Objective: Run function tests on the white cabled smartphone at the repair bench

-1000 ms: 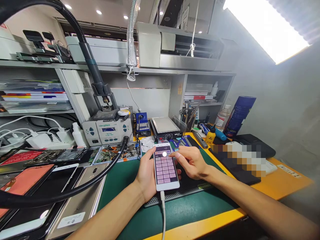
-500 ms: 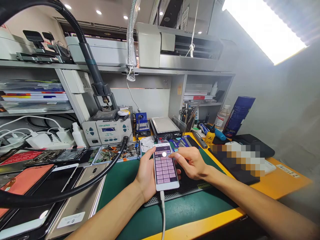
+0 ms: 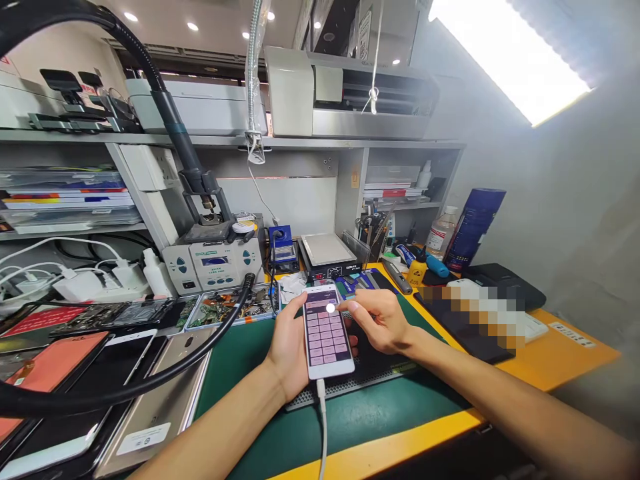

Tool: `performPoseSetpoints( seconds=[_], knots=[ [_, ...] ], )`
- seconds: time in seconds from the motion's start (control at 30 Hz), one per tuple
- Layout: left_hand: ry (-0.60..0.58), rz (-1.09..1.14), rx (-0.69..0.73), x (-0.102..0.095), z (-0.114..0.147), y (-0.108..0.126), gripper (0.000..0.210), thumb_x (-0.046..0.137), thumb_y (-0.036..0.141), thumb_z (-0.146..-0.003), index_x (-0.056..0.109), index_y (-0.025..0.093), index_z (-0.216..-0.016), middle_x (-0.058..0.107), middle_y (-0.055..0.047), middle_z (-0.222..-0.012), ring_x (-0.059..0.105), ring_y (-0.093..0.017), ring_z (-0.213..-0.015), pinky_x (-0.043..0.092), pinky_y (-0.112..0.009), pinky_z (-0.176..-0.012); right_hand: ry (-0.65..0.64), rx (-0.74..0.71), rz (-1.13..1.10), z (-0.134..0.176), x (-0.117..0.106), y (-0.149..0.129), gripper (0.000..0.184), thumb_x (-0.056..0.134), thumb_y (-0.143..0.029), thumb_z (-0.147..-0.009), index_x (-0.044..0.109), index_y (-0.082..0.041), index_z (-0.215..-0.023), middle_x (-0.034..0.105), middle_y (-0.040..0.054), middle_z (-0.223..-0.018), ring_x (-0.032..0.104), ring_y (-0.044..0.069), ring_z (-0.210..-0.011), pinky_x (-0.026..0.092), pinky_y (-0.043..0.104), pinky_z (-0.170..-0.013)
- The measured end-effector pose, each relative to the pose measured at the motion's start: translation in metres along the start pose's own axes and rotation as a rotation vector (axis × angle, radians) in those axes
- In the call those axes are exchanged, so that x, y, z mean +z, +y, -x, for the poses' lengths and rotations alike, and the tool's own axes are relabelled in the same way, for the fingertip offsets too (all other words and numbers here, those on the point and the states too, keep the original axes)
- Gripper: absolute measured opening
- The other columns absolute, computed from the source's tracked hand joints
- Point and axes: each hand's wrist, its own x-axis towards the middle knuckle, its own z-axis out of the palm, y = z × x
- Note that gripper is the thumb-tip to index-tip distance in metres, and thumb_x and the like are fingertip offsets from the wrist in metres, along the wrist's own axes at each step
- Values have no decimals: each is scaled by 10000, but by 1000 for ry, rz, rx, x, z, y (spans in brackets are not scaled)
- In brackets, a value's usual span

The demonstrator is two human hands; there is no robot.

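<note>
My left hand (image 3: 287,347) grips a white smartphone (image 3: 325,333) from below and from its left side, holding it over the green mat (image 3: 240,373). The screen is lit with a purple grid of tiles. A white cable (image 3: 323,427) runs from the phone's bottom edge toward me. My right hand (image 3: 383,323) is at the phone's right side, its forefinger stretched out and touching the upper right part of the screen, the other fingers curled.
Several phones and back covers (image 3: 75,373) lie at the left under a black hose (image 3: 150,373). A rework station (image 3: 215,260), a tray of circuit boards (image 3: 230,307), a small hot plate (image 3: 327,253), bottles and a blue box (image 3: 473,227) stand behind. A black pad (image 3: 465,327) lies right.
The view has shifted slightly, so everything sits a little lower and to the left. My hands and the phone keep the same pose, with the forefinger still at the screen's upper right.
</note>
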Motion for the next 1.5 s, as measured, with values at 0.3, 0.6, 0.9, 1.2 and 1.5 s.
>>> performPoseSetpoints(
  seconds=[0.3, 0.6, 0.9, 1.2, 1.5],
  knots=[
    [62, -91, 57, 1, 2, 1, 583, 446, 511, -992, 668, 25, -1226, 755, -226, -1013, 761, -352, -844, 618, -515, -802, 95, 172, 73, -1, 6, 7, 445, 424, -275, -1003, 699, -165, -670, 546, 10, -549, 482, 118, -518, 334, 287, -560],
    [94, -134, 121, 4, 9, 1, 703, 459, 462, -986, 500, -85, -1426, 712, -333, -1149, 758, -429, -929, 606, -585, -861, 78, 375, 172, 4, 12, 12, 399, 463, -292, -996, 653, -183, -662, 641, 31, -653, 530, 134, -616, 328, 281, -630],
    [-251, 6, 165, -17, 11, 13, 805, 507, 431, -986, 190, 84, -1640, 613, -299, -1395, 600, -488, -1271, 400, -771, -1051, 76, 455, 286, 6, 4, 12, 439, 513, -274, -968, 469, -187, -540, 571, -2, -582, 405, 112, -565, 235, 293, -601],
    [-249, -96, 95, -13, 11, 8, 733, 512, 410, -979, 256, 176, -1625, 651, -244, -1377, 615, -464, -1260, 488, -705, -998, 22, 494, 327, 13, 2, 10, 395, 525, -288, -965, 552, -186, -584, 652, 13, -658, 475, 122, -609, 238, 292, -599],
    [-155, -237, 220, 6, 21, 7, 631, 384, 492, -1024, 452, 91, -1506, 723, -243, -1228, 701, -441, -1112, 626, -536, -741, 0, 509, 311, 17, 2, 9, 412, 505, -317, -974, 543, -190, -584, 631, 19, -651, 482, 136, -623, 223, 300, -607]
  ],
)
